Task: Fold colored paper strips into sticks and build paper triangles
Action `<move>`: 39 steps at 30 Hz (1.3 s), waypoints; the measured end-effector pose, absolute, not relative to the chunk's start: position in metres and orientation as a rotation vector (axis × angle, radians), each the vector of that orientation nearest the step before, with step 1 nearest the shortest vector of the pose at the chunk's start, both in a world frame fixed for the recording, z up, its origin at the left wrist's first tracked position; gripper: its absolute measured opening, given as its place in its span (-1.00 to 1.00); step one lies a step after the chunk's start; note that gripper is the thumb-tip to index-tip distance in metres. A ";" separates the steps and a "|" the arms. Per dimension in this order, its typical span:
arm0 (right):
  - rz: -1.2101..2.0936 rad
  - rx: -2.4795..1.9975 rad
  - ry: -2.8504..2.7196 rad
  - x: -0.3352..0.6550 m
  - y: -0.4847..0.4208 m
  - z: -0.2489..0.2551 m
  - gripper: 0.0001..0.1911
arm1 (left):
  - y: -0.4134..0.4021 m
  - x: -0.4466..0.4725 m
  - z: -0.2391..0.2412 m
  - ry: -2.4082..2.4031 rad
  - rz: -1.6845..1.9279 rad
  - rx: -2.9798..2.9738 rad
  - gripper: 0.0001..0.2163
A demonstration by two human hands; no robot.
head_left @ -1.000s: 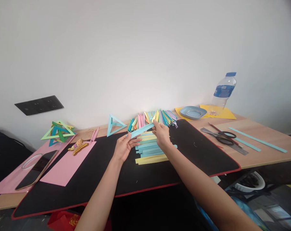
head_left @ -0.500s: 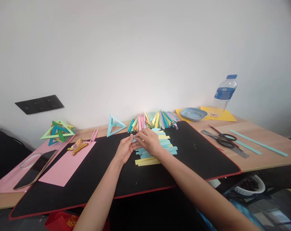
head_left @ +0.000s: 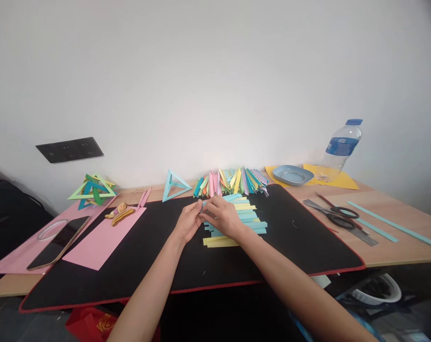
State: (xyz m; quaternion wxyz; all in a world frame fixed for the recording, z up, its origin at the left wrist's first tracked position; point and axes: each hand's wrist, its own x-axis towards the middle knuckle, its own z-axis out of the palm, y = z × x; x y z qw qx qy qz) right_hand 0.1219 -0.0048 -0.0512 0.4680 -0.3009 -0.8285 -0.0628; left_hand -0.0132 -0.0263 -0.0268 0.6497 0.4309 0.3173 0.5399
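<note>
My left hand [head_left: 189, 221] and my right hand [head_left: 223, 216] meet over the middle of the black mat, fingers pinched together. Between them is a light blue paper strip [head_left: 233, 197], mostly covered by the fingers; one end shows beyond my right hand. Under and beside my right hand lies a row of light blue and yellow folded paper strips [head_left: 253, 224]. Just behind stands a dense row of folded strips [head_left: 233, 182] in many colours. To its left is a light blue paper triangular frame [head_left: 175, 186].
On the left are a woven paper model [head_left: 93, 191], a phone [head_left: 59, 242], a tape roll [head_left: 53, 230] and pink paper [head_left: 103, 242]. At right lie scissors [head_left: 338, 217], a steel ruler [head_left: 365, 236], a pencil [head_left: 325, 199], long blue strips [head_left: 393, 224], a blue dish [head_left: 292, 175] and a bottle [head_left: 343, 146].
The camera view has turned slightly, so the table things appear further right. My right fingers have drawn in against my left fingertips, and more of the blue strip shows behind my right hand.
</note>
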 end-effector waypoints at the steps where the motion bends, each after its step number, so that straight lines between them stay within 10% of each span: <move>1: -0.128 -0.748 -2.030 0.121 -0.005 -0.052 -0.81 | -0.026 -0.013 -0.027 0.724 1.217 0.983 -0.74; 39: 0.184 -0.866 -1.774 0.124 -0.005 -0.044 -0.86 | -0.027 -0.011 -0.027 0.889 1.478 1.152 -0.80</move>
